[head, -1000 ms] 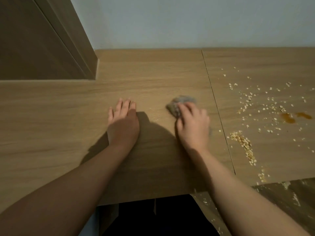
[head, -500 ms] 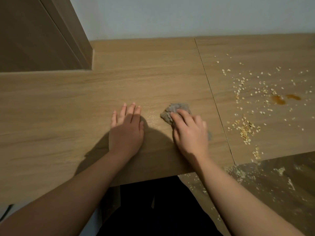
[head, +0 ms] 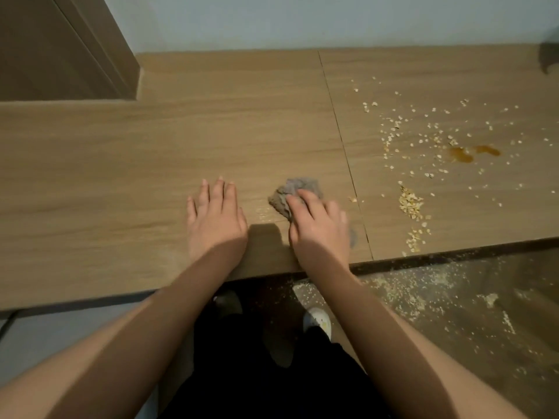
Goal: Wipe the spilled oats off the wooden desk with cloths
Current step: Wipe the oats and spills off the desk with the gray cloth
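Note:
My right hand (head: 317, 225) lies on a crumpled grey cloth (head: 299, 189) and presses it onto the wooden desk (head: 121, 176), just left of the seam (head: 341, 137) between two desk panels. The cloth sticks out past my fingertips. My left hand (head: 214, 219) rests flat on the desk beside it, fingers straight. A few crumbs (head: 264, 213) lie between the hands. Right of the seam, a small oat pile (head: 410, 202) sits near the front edge. Loose oats (head: 393, 128) are scattered farther back.
A brown liquid stain (head: 461, 154) sits among the oats at the right. A brown cabinet panel (head: 60, 49) stands at the back left against the wall. Oats litter the floor (head: 408, 291) below the desk edge, near my shoe (head: 317, 319). A dark object (head: 549, 57) shows at the far right.
Both hands have stayed almost where they were on the desk, the right one on the cloth. My view has pulled back, so more of the floor shows.

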